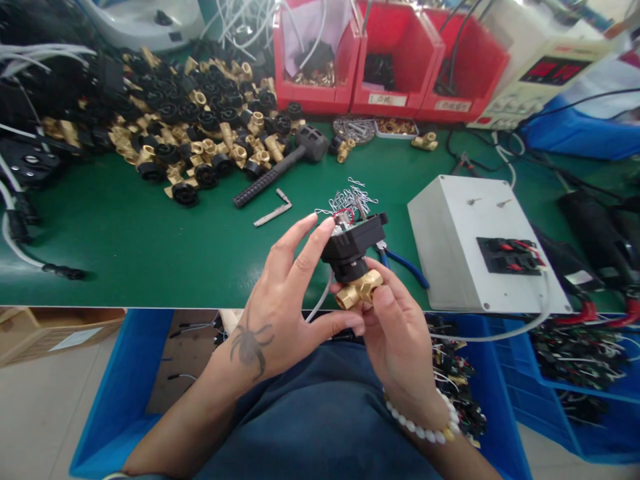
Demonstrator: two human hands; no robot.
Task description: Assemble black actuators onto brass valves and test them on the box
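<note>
A motorized brass valve (354, 250) is held above the front edge of the green bench, tilted slightly. Its black housing is open on top, showing a red wire and metal parts inside. My right hand (400, 327) grips the brass body from below, thumb against one port. My left hand (280, 307) steadies the valve from the left, fingertips at the rim of the housing and thumb just below the brass body. A white cable (320, 300) hangs behind my left hand. Just beyond the valve lie several metal spring clips (345, 200) and blue-handled pliers (407, 267), partly hidden.
Brass valve bodies with black caps (200, 127) are heaped at the back left, beside a black mallet (283, 163) and a hex key (274, 210). Red bins (320, 100) line the back. A grey test box (480, 247) stands right; blue crates (115, 393) sit below the bench.
</note>
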